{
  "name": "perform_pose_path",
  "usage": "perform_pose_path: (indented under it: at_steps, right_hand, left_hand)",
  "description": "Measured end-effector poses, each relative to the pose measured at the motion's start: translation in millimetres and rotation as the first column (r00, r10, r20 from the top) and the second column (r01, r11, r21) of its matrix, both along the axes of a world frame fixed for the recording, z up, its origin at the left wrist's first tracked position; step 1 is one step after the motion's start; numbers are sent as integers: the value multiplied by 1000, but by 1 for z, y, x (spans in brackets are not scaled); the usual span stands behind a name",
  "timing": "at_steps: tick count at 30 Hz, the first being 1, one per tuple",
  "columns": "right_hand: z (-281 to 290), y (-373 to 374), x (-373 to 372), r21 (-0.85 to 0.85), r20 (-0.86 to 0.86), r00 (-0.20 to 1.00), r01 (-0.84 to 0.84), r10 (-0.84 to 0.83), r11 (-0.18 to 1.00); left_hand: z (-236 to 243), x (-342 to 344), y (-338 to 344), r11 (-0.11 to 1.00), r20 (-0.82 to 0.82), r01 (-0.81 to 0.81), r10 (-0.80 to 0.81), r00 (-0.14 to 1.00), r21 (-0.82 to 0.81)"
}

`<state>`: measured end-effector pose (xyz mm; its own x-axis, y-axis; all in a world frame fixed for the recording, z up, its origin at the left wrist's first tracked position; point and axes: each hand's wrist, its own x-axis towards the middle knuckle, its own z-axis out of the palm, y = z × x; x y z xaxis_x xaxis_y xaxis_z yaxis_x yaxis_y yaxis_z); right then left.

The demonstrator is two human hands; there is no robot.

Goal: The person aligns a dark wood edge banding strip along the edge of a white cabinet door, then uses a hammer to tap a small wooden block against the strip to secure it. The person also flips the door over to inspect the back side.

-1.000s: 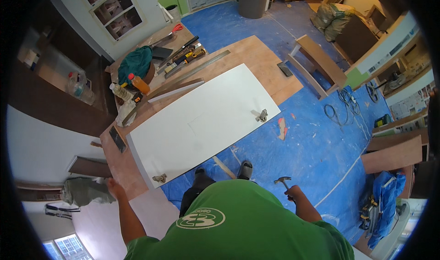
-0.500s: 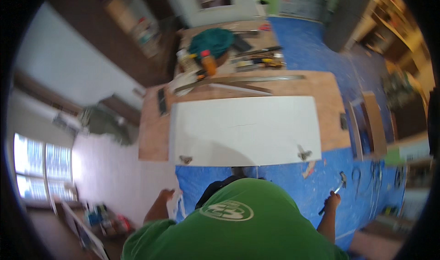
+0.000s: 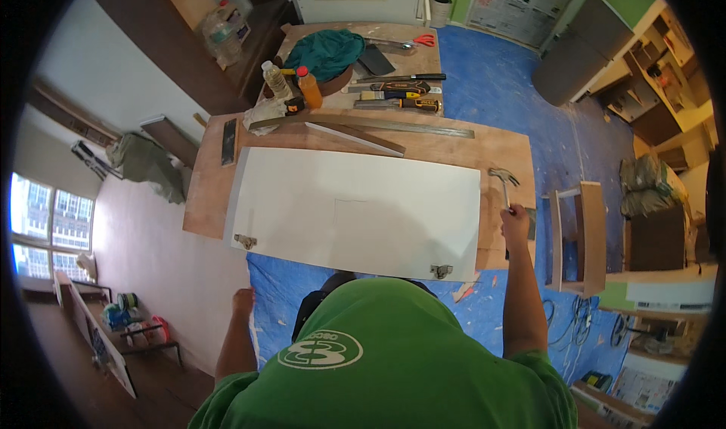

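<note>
My right hand (image 3: 515, 223) is closed round the handle of a claw hammer (image 3: 505, 181), whose metal head lies over the right end of the plywood worktop (image 3: 208, 173). Beside the hammer is a white panel (image 3: 363, 210), lying flat on the worktop with its near edge toward me. Two metal cabinet hinges, the left hinge (image 3: 245, 241) and the right hinge (image 3: 442, 271), sit along that near edge. A faint pencil line runs across the panel's middle. Low at my left side hangs my left hand (image 3: 243, 301), away from the panel, its fingers curled with nothing visible in them.
Behind the panel lie a long metal strip (image 3: 393, 127) and a white-edged strip (image 3: 355, 139). Farther back are a teal cloth (image 3: 325, 54), an orange bottle (image 3: 308, 89), a brush (image 3: 386, 94) and red-handled pliers (image 3: 425, 40). A wooden frame (image 3: 590, 236) stands right, on blue floor sheeting (image 3: 503, 74).
My right hand has raised the hammer from beside my body up and forward to the worktop's right end. The view has shifted, and my left hand now hangs a little farther left.
</note>
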<state>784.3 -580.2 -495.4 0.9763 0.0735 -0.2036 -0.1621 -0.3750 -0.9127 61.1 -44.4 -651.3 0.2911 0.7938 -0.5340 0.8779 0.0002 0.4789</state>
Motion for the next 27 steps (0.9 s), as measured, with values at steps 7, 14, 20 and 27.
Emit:
perform_pose_path:
  at_steps: [7, 14, 20, 27]
  right_hand:
    - [-26, 67, 60, -358, 214, 966, -63, 148, 932]
    - [-53, 58, 88, -504, 264, 934, -80, 241, 860]
    - [-28, 62, 63, -692, 648, 599, 206, 471, 692]
    - [-61, 56, 19, -146, -47, 966, -259, 255, 955]
  left_hand:
    - [26, 1, -220, 955, -210, 71, -135, 968, -287]
    - [34, -44, -301, 985, -283, 141, -163, 945, -94]
    - [49, -21, -300, 946, -168, 14, 44, 985, 325]
    - [178, 127, -97, 770, 225, -361, 284, 932, 527]
